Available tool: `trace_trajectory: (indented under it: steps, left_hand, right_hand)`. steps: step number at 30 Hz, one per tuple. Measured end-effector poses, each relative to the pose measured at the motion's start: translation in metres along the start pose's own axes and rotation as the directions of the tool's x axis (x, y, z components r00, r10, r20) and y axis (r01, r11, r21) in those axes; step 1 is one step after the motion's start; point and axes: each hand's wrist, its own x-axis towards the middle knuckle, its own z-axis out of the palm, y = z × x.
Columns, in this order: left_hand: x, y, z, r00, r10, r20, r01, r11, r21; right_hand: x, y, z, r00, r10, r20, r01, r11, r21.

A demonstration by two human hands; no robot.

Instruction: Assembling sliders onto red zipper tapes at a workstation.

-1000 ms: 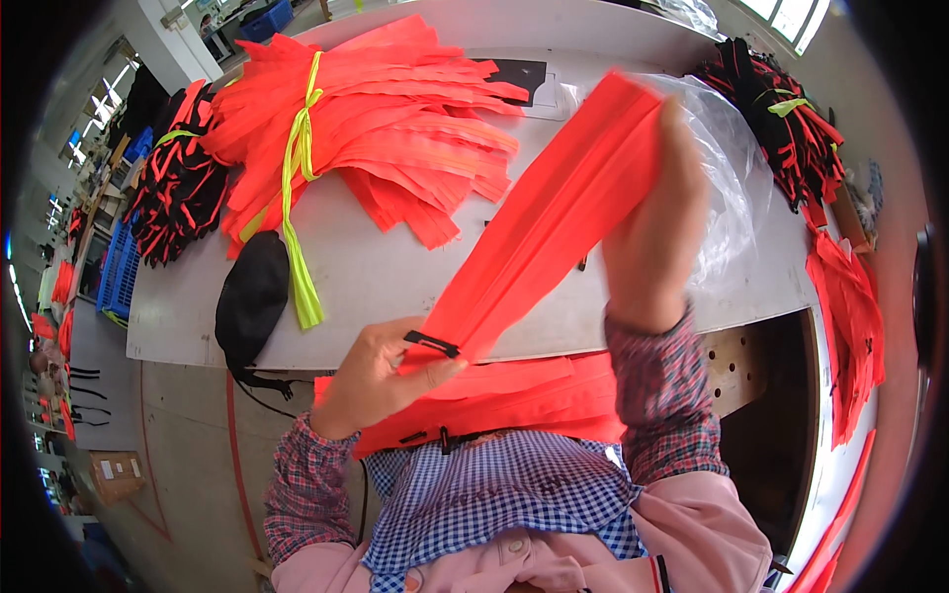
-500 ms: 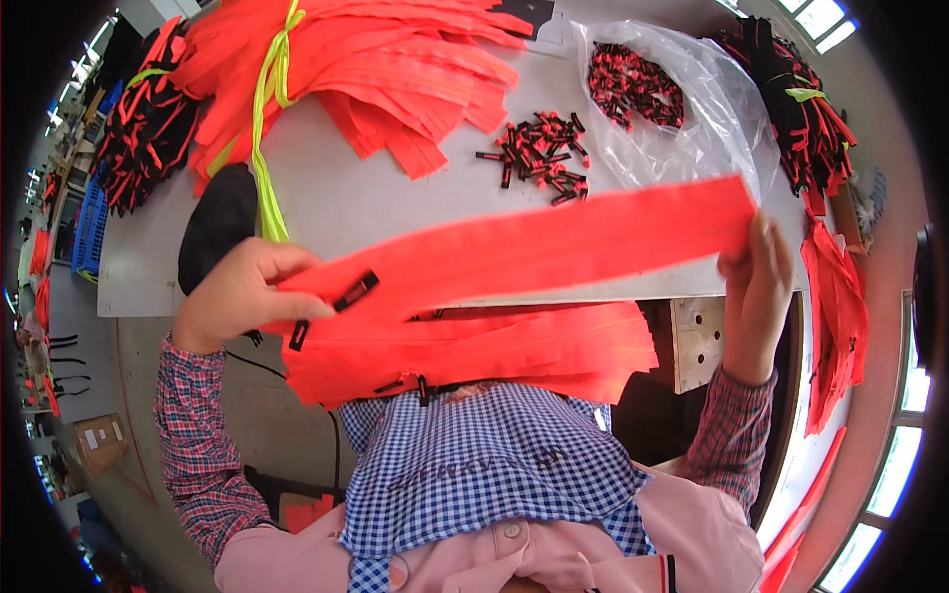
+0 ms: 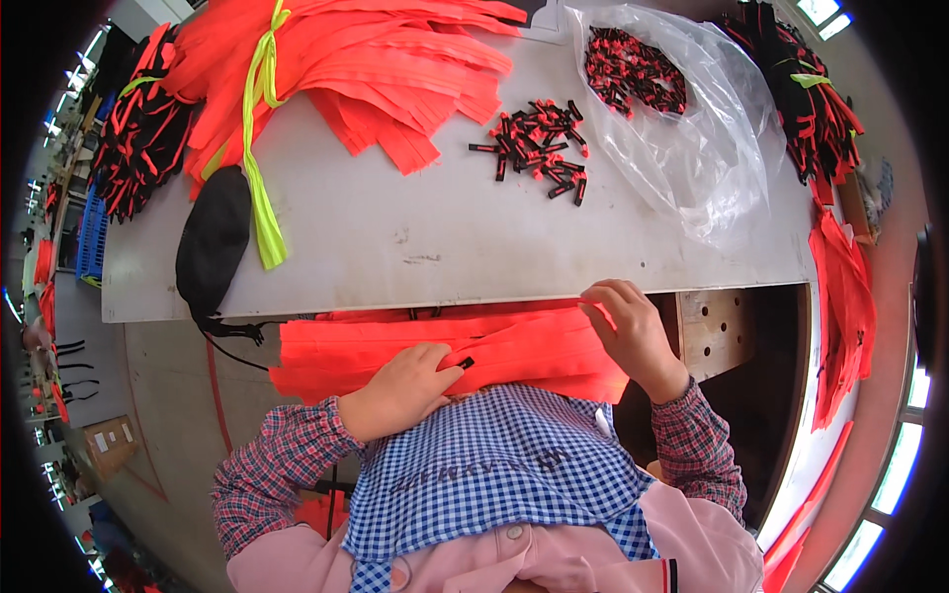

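Observation:
A stack of bright orange zipper strips [image 3: 336, 346] lies across my lap, just below the table's front edge. My left hand [image 3: 395, 393] rests on the stack's near side with its fingers closed on an orange zipper. A small black zipper pull [image 3: 466, 363] shows at those fingertips; the thumb and the pinched part are mostly hidden. Over the right part of the stack, my right hand [image 3: 633, 336] is raised with bent fingers apart, and no strip shows between them.
On the grey table [image 3: 474, 252] lie a big orange zipper bundle [image 3: 395, 79] with a yellow tie [image 3: 262, 158], a black pouch [image 3: 215, 242], a pile of black-and-red zipper pulls [image 3: 539, 148] and a clear plastic bag [image 3: 707, 148] holding more. A perforated wooden panel [image 3: 714, 331] stands below the table.
The orange zipper stretched between both hands above the table edge has come down onto the lap stack. My left hand moved right and nearer; my right hand moved left and down, letting go of its end.

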Motion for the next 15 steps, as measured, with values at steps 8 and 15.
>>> trace_trajectory:
  steps: [8, 15]
  left_hand:
    - [0.057, -0.09, -0.116, 0.899, -0.006, -0.438, 0.213, 0.88, 0.425]
    - [0.171, -0.192, -0.182, 0.806, 0.057, -0.589, 0.392, 0.695, 0.603]
  right_hand:
    - [0.024, -0.004, 0.007, 0.995, -0.098, 0.014, 0.098, 0.995, 0.021]
    - [0.02, 0.003, 0.012, 1.0, -0.017, 0.022, 0.016, 0.998, 0.068]
